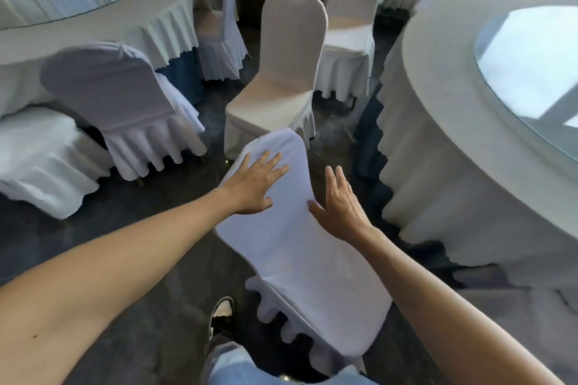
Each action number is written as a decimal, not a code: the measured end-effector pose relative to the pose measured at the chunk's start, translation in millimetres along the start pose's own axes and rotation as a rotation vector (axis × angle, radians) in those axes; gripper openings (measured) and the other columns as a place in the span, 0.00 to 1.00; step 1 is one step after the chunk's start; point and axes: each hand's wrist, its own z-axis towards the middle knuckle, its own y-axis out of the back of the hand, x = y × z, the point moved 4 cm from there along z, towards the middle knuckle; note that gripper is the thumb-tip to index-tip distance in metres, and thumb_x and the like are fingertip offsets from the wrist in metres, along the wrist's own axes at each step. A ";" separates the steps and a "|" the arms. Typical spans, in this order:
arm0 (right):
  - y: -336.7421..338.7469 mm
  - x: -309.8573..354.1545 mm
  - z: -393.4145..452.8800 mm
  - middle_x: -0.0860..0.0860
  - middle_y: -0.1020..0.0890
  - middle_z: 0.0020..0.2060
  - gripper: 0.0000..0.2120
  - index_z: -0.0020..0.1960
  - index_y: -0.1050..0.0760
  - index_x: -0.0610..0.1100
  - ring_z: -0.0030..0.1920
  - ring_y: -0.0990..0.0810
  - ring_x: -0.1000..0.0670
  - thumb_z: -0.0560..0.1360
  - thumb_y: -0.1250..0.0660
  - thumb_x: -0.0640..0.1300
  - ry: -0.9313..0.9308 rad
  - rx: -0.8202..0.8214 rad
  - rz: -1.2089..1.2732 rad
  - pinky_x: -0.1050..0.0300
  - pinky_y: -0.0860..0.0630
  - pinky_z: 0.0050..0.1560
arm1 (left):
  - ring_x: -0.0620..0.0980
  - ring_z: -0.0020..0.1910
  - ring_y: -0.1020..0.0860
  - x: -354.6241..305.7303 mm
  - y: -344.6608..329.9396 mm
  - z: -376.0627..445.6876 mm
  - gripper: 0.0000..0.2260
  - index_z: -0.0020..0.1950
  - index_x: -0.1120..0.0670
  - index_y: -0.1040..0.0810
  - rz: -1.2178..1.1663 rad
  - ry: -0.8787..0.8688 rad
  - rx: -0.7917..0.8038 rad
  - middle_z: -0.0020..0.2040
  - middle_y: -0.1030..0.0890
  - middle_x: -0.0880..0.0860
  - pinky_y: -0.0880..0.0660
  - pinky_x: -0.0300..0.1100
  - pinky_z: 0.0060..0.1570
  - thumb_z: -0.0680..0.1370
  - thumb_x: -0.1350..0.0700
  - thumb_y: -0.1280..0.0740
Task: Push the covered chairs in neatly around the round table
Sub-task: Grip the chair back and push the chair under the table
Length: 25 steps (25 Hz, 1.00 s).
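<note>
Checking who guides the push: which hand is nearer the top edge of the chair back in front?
Left. The left hand lies flat on the covered chair back just below its top; the right hand touches its right edge, lower down.

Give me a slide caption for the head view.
Both open hands, left and right, on a covered chair's back beside a round table.

Covered chair (300,247) between two round tables, left table (103,22), right table (453,109), another chair (281,72) beyond it

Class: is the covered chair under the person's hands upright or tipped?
Tipped. The chair's back slants toward the camera under the left hand and right hand.
</note>
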 end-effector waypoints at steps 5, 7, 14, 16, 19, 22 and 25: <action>-70.2 64.8 24.9 0.46 0.55 0.80 0.41 0.79 0.57 0.46 0.79 0.53 0.43 0.78 0.37 0.59 -0.284 -0.002 0.193 0.44 0.46 0.75 | 0.53 0.79 0.57 95.1 -13.0 27.4 0.34 0.79 0.47 0.44 0.037 -0.259 0.191 0.81 0.50 0.52 0.56 0.60 0.76 0.76 0.59 0.35; -96.3 85.3 27.2 0.47 0.54 0.80 0.42 0.79 0.57 0.47 0.79 0.52 0.44 0.77 0.37 0.61 -0.337 0.045 0.254 0.44 0.46 0.75 | 0.53 0.79 0.56 118.3 -18.0 31.1 0.35 0.79 0.48 0.43 0.104 -0.373 0.290 0.81 0.49 0.52 0.55 0.60 0.76 0.76 0.60 0.32; -169.0 145.6 47.9 0.48 0.31 0.71 0.43 0.73 0.38 0.48 0.68 0.30 0.46 0.67 0.32 0.70 -0.494 0.126 0.528 0.48 0.30 0.66 | 0.52 0.79 0.59 147.5 -35.0 58.4 0.37 0.79 0.49 0.44 0.253 -0.588 0.173 0.81 0.54 0.52 0.57 0.64 0.74 0.75 0.58 0.30; -191.6 157.8 54.4 0.50 0.25 0.61 0.40 0.64 0.33 0.48 0.58 0.26 0.49 0.62 0.31 0.73 -0.556 0.124 0.562 0.50 0.25 0.59 | 0.53 0.79 0.59 148.6 -40.0 68.7 0.37 0.78 0.49 0.42 0.290 -0.608 0.103 0.81 0.51 0.51 0.59 0.66 0.73 0.73 0.59 0.30; -214.7 171.3 63.7 0.49 0.27 0.54 0.36 0.60 0.36 0.45 0.53 0.26 0.46 0.64 0.29 0.67 -0.644 0.055 0.552 0.51 0.26 0.51 | 0.55 0.78 0.50 148.3 -37.3 81.9 0.33 0.73 0.47 0.33 0.387 -0.680 -0.031 0.75 0.37 0.49 0.53 0.65 0.72 0.69 0.56 0.29; -216.4 178.3 74.3 0.44 0.27 0.57 0.35 0.68 0.40 0.39 0.56 0.25 0.39 0.69 0.31 0.54 -0.674 -0.039 0.384 0.47 0.27 0.50 | 0.55 0.73 0.42 143.8 -31.6 89.3 0.28 0.67 0.44 0.26 0.431 -0.765 -0.116 0.65 0.29 0.47 0.53 0.61 0.70 0.66 0.51 0.28; -212.7 177.6 73.2 0.43 0.27 0.56 0.30 0.67 0.40 0.39 0.52 0.23 0.39 0.70 0.32 0.44 -0.681 -0.133 0.336 0.47 0.25 0.49 | 0.54 0.71 0.35 132.7 -33.4 89.6 0.20 0.58 0.43 0.22 0.418 -0.849 -0.184 0.59 0.26 0.46 0.57 0.62 0.71 0.67 0.47 0.29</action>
